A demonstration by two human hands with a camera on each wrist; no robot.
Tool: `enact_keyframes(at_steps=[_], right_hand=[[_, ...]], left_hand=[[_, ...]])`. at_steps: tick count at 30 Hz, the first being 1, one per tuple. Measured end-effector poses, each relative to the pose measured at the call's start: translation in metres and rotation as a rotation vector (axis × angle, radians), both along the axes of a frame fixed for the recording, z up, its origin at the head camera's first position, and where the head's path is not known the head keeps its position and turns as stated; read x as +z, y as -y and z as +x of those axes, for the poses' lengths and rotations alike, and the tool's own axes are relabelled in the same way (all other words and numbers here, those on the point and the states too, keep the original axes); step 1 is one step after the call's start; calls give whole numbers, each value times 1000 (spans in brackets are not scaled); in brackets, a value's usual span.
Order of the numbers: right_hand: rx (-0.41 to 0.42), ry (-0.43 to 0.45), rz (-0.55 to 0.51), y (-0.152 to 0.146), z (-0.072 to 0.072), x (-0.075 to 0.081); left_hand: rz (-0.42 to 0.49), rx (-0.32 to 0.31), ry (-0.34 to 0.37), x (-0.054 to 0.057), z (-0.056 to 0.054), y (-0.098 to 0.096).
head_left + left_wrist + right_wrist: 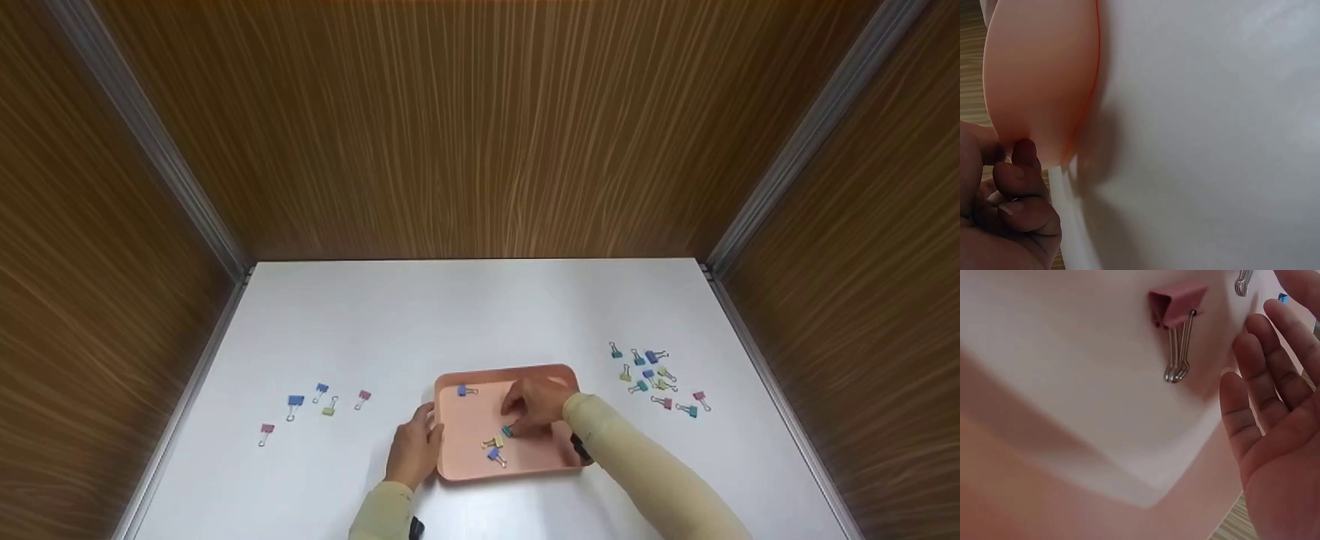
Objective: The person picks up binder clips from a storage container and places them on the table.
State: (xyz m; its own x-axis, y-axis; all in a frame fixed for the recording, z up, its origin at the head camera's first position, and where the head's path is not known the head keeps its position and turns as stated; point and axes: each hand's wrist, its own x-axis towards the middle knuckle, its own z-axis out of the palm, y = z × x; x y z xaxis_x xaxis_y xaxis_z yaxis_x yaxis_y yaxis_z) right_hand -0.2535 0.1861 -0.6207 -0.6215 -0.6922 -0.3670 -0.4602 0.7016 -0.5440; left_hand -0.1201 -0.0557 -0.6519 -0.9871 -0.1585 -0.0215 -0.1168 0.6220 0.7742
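A shallow pink tray (465,472) sits on the white table, and my left hand (415,450) grips its left edge, fingers curled at the wall in the left wrist view. Over the tray's inside is my right hand (538,405), its thumb side beside a teal binder clip (508,431). In the right wrist view the fingers are loosely spread, and no clip shows held. A yellow binder clip (493,442) and blue binder clips (493,454) lie near it. A pink binder clip (1179,306) in the tray is hidden by the right hand from the head view.
Several loose binder clips lie on the table at the left, including a blue one (295,400) and a pink one (364,395). At the right is a denser group with a teal clip (688,410). Wood-patterned panels (480,135) enclose the back and sides.
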Motion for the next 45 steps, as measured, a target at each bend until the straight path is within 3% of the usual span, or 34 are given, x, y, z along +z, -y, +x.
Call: enact_keyframes(at_steps=[11,18,26,33,36,41,45], right_hand=[[114,-9,28,3,10,-4],[104,-6,6,5,8,-7],[79,-16,-10,9,7,-9],[-2,-18,-63,8,1,-7],[-53,-89,-58,4,-5,-4],[-239,-124,-99,-7,-21,7],[-367,-108,-229,-23,-35,13]], left_hand=[[1,14,6,-2,-1,-1],[15,29,37,-1,1,-2],[-38,22,2,-4,1,-2],[-32,25,31,-4,-1,-2],[-30,20,35,-3,-1,-3],[-23,20,45,0,-1,-3],[-23,26,49,0,0,-3]])
